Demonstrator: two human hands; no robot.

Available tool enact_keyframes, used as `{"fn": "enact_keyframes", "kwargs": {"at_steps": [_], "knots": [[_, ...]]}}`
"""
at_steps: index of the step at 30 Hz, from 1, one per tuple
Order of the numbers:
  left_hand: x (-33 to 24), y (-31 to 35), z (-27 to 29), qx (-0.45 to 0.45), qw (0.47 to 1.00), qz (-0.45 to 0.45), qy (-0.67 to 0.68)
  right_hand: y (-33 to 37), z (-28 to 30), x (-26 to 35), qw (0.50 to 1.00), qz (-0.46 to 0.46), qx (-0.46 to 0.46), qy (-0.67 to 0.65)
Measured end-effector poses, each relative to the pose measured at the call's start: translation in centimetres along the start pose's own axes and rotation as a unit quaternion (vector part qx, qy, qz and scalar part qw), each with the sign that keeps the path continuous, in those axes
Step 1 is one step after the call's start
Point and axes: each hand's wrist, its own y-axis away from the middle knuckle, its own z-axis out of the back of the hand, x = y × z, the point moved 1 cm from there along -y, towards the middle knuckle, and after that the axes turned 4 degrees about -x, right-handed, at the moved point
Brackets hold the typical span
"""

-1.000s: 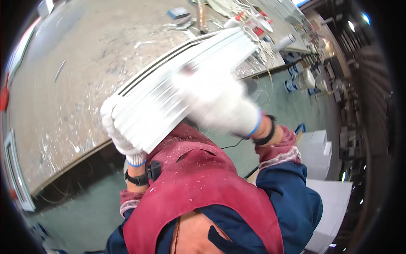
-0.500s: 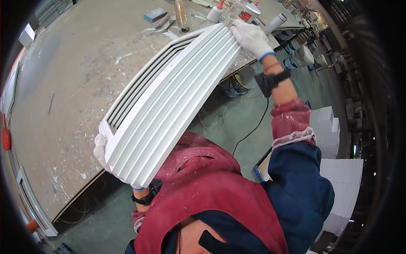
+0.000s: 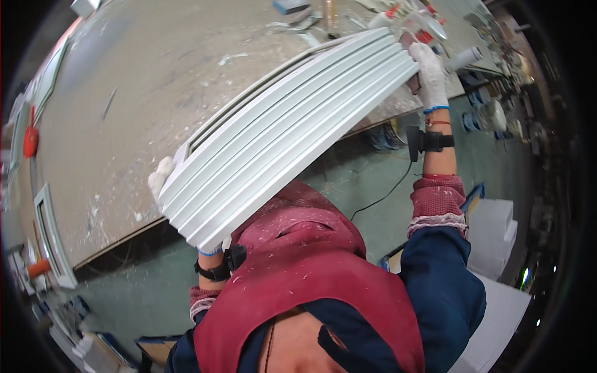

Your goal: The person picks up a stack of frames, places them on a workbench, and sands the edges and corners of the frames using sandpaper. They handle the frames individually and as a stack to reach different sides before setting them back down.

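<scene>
A long white ridged panel lies tilted across the front edge of the workbench. Its grooved face is turned toward me, and a slotted side shows along the far edge. My left hand, in a white knit glove, grips the panel's near-left end; the fingers underneath are hidden. At the far-right end is my gloved right hand, closed around a reddish-brown sheet that looks like sandpaper. The sheet sits against the end of the panel.
Glue bottles with red tips and a white tube stand at the back right. A blue-grey block lies farther back. Buckets stand below the bench edge. A narrow frame leans at the left.
The panel has rolled so its ridged face shows more and its slotted side less. My right hand has moved right and slightly down, and the brown sheet has come into view. The view has shifted.
</scene>
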Motion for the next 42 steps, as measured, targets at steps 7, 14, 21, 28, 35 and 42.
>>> {"fn": "enact_keyframes", "kwargs": {"at_steps": [7, 14, 21, 28, 35, 42], "knots": [[1.8, -1.3, 0.3, 0.033, 0.999, 0.018, 0.019, -2.0, -3.3, 0.6, 0.988, 0.019, -0.033, -0.147], [4.4, -0.6, 0.5, 0.078, 0.995, 0.014, -0.055, -2.8, -4.8, 1.1, 0.978, -0.036, -0.02, -0.205], [6.0, -1.5, 0.8, 0.095, 0.993, 0.042, -0.057, -6.0, -6.4, -3.6, 0.975, -0.056, 0.029, -0.212], [8.2, -2.1, 1.6, 0.165, 0.952, 0.251, 0.064, -6.8, -7.8, -10.0, 0.996, 0.002, 0.087, -0.008], [9.1, -2.0, 1.2, 0.135, 0.967, 0.213, 0.035, -4.5, -8.7, -11.5, 0.989, 0.044, 0.116, 0.081], [9.6, -2.3, 0.8, 0.104, 0.978, 0.181, 0.01, -2.4, -7.7, -13.2, 0.827, 0.108, 0.061, 0.548]]}}
